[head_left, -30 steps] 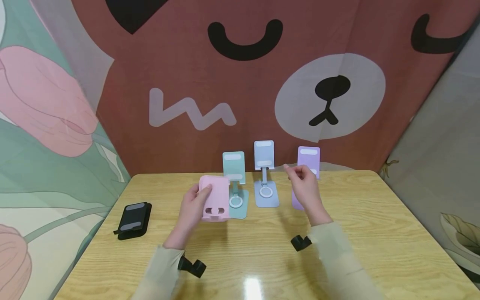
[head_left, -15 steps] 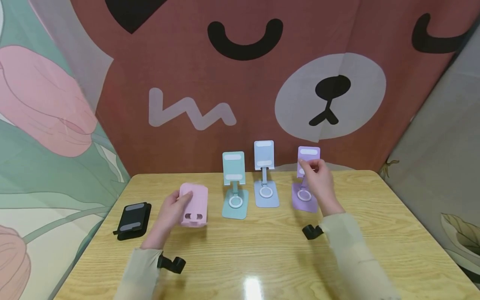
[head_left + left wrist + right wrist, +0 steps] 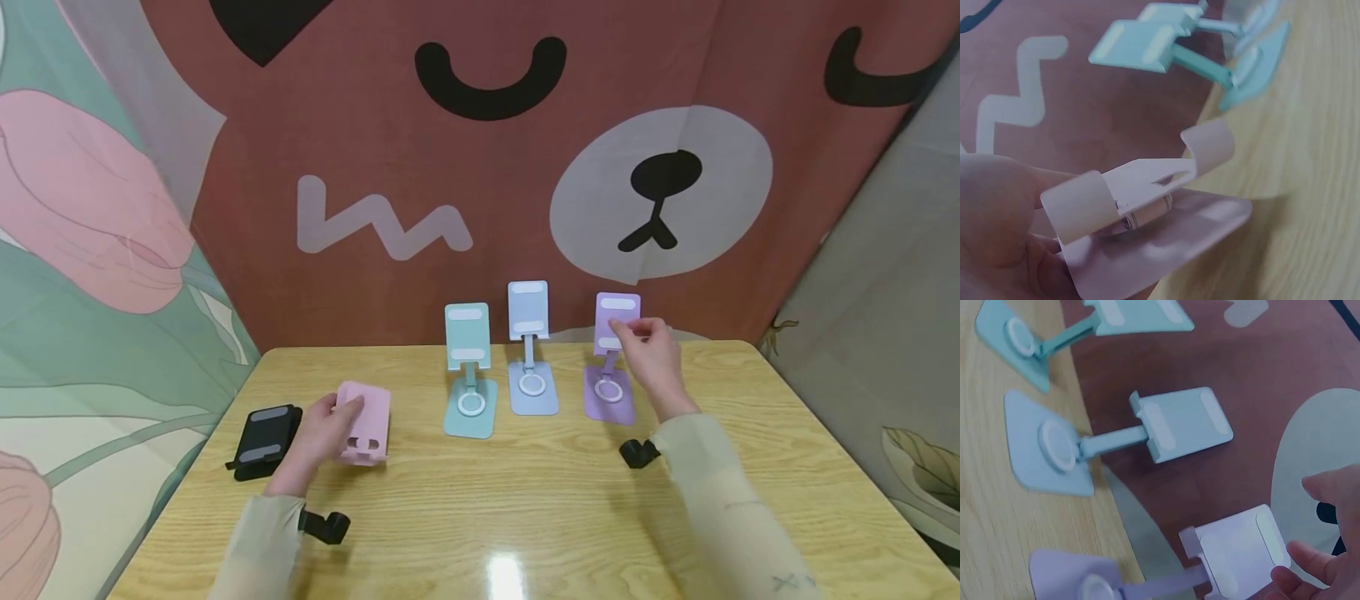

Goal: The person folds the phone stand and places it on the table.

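Observation:
My left hand (image 3: 321,435) grips a folded pink phone stand (image 3: 372,417) by its left side, with the thumb across its face. In the left wrist view the pink stand (image 3: 1147,262) is tilted close above the wood, its two curled lips toward the camera. My right hand (image 3: 654,360) is beside the upper plate of an unfolded purple phone stand (image 3: 609,408). The right wrist view has its thumb apart from the fingers (image 3: 1310,562), which lie by the plate's edge; contact is hard to tell. Nothing is held there.
A teal phone stand (image 3: 468,333) and a light blue phone stand (image 3: 528,308) stand unfolded along the table's back, left of the purple one. A folded black phone stand (image 3: 266,442) lies at the left of the wooden table (image 3: 480,508). A bear-print cloth (image 3: 360,317) hangs behind.
My left hand has moved left and lower with the pink stand, away from the teal one. My right hand has shifted right, uncovering the purple stand's base.

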Available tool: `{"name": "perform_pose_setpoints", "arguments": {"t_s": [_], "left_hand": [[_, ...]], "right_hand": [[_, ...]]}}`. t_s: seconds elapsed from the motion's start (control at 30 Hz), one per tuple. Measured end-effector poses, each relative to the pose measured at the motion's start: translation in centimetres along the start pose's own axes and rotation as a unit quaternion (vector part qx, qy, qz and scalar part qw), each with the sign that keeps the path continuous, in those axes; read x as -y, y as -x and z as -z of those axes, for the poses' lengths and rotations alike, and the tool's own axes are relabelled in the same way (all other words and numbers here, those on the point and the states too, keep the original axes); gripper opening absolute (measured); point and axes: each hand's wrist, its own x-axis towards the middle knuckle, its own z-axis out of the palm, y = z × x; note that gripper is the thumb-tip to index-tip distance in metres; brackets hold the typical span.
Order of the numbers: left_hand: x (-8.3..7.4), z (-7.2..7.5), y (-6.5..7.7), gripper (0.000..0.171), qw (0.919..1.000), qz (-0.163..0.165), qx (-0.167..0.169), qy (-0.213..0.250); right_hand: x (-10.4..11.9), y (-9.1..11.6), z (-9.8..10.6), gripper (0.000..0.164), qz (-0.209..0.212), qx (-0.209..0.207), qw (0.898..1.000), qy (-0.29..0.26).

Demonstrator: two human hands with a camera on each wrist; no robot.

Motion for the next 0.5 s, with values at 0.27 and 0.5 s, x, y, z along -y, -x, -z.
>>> {"name": "perform_pose_setpoints", "arguments": {"t_s": [0.27, 0.5], "left_hand": [[1.2, 0.8, -0.7, 0.075, 0.9992, 0.013, 0.001, -0.037], [1.7, 1.2, -1.0, 0.071, 0.9974, 0.013, -0.002, -0.071]], "right_hand": [[-0.7, -1.6, 0.7, 0.081, 0.008, 0.003, 0.998, 0.06], [-1.4, -2.7, 0.8, 0.083, -0.011, 0.013, 0.997, 0.075]]}}
